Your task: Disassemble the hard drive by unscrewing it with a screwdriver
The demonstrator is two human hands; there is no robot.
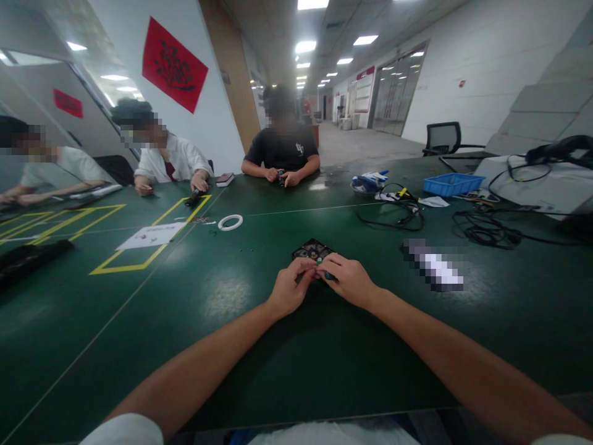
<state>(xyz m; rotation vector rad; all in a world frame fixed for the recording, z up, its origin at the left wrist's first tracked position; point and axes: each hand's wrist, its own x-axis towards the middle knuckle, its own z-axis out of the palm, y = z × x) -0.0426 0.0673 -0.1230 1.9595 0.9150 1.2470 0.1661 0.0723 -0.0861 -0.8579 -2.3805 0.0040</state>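
A black, square, open-framed device [311, 249] with a round hub lies on the green table just beyond my fingertips. It resembles a fan, but its near part is hidden by my hands. My left hand [293, 285] is closed in a pinch at the device's near edge. From the other side, my right hand [348, 279] bends its fingers inward until the fingertips of both hands meet. A small green piece [319, 262] shows between them, too small to name.
On the green table [222, 346], a blurred phone-like object [433, 266] lies to the right. Farther back are a blue tray [453, 183], black cables [491, 228] and a white ring [230, 222]. A paper sheet [151, 236] lies left. Several people sit across the table.
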